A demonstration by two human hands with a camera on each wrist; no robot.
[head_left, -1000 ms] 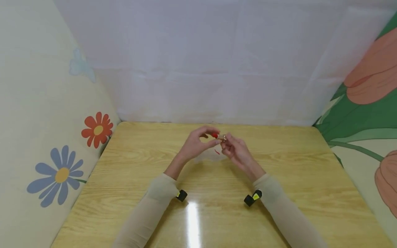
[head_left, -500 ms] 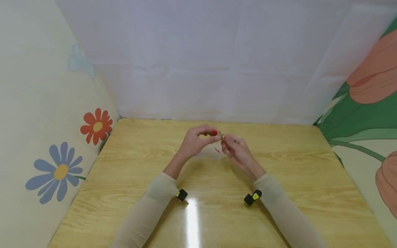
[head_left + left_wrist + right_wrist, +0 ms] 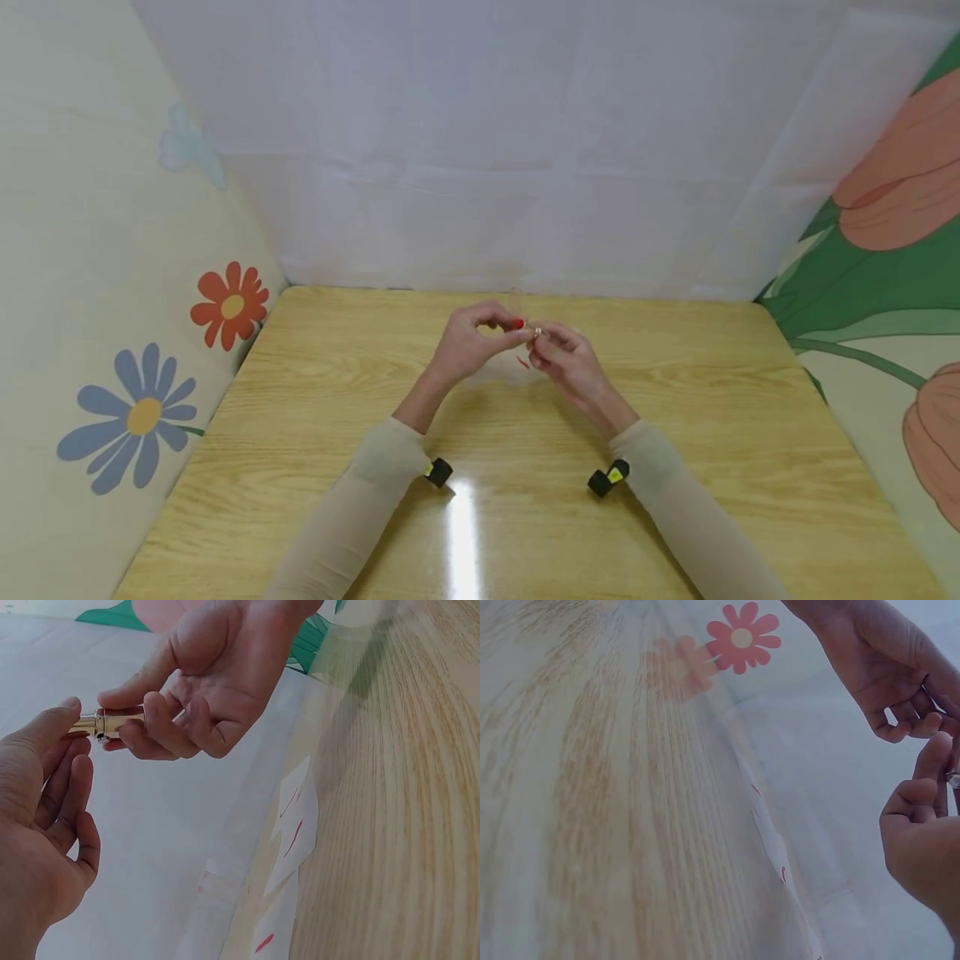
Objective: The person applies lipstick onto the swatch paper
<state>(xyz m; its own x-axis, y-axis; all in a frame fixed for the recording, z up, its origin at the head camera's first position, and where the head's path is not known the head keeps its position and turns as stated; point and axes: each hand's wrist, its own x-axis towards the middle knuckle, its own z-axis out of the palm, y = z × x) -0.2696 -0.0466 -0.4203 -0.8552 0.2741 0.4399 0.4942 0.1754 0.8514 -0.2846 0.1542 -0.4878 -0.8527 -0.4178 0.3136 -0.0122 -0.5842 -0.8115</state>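
Observation:
In the head view, my left hand [image 3: 468, 346] and right hand [image 3: 573, 367] meet over the far middle of the table. Between their fingertips lies a small shiny gold tube that looks like a lipstick tube [image 3: 124, 720]. The left thumb and fingers pinch one end in the left wrist view, and the right thumb and fingers hold the other. A silvery ring circles its middle. A red spot shows at the left index fingertip in the head view; what it is, I cannot tell. Below the hands lies white paper [image 3: 289, 851] with several red marks.
The wood-grain table [image 3: 315, 467] reaches a white sheet [image 3: 450, 208] hanging behind it. Flower-patterned panels stand at the left and right. A small black camera [image 3: 438, 472] sits on the left wrist, another black camera [image 3: 602, 482] on the right.
The right fingers have shifted slightly left along the lipstick tube, which now shows less between the hands. The left hand keeps its pinch. The head view has tilted a little.

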